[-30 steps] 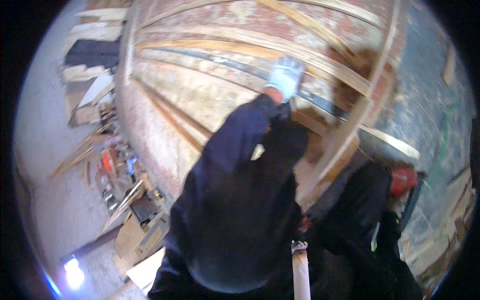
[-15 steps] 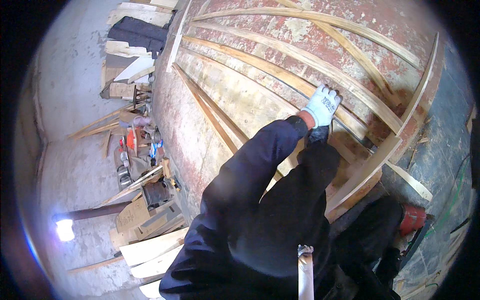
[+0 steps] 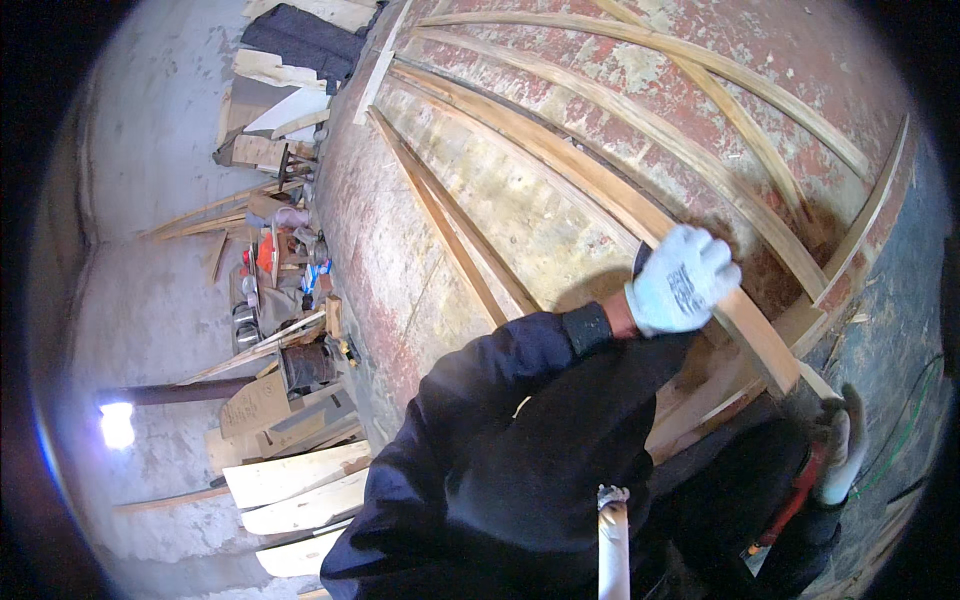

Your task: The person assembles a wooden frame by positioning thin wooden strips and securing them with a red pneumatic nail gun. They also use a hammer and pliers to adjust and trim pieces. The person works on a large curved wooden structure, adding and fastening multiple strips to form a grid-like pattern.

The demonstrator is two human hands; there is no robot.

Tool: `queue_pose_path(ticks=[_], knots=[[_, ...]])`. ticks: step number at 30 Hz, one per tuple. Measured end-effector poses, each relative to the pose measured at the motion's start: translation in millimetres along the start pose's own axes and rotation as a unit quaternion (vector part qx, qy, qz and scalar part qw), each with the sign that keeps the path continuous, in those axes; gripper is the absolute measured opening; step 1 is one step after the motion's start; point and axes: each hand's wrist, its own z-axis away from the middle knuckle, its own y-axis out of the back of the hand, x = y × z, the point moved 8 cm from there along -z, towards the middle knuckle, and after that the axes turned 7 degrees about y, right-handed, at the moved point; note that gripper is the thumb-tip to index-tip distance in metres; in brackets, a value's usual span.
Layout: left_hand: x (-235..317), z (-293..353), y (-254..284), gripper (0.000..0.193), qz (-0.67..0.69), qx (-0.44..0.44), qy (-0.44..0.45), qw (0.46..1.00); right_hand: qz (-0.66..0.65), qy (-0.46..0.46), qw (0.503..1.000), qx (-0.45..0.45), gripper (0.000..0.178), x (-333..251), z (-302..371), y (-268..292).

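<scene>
My left hand (image 3: 685, 280), in a white glove, is closed round a long wooden strip (image 3: 590, 185) near its near end. The strip lies along a large curved, boat-like surface (image 3: 480, 190) of worn red and pale paint, and its cut end juts out past my left hand. Beside that end is my right hand (image 3: 845, 445), in a white glove with dark fingers. Its fingers point upward, apart from the strip's end, and nothing shows in them. A red object (image 3: 800, 485) sits by the right wrist, partly hidden by my dark clothing.
Several other wooden strips (image 3: 640, 115) run along the curved surface, with an upright board edge (image 3: 868, 215) at right. Pale boards (image 3: 295, 475), cardboard (image 3: 255, 405) and mixed clutter lie on the left. A green cord (image 3: 905, 420) crosses the floor at right.
My left hand has moved right and nearer, and the strip's end now sticks out toward me. My right hand, hidden before, has come into view at right. The view has shifted slightly.
</scene>
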Motion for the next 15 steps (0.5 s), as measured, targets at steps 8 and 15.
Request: queue_pose_path(ticks=[8,15], knots=[[-9.8,21.5,8.1,0.038,0.025,0.025,0.009,0.999,-0.061,0.030,0.985,-0.157,0.062,-79.6,-35.9,-140.8],[-157.5,131.5,22.6,0.055,0.105,0.191,0.387,0.896,0.021,0.090,0.992,-0.086,0.070,-73.9,-9.3,-123.5]])
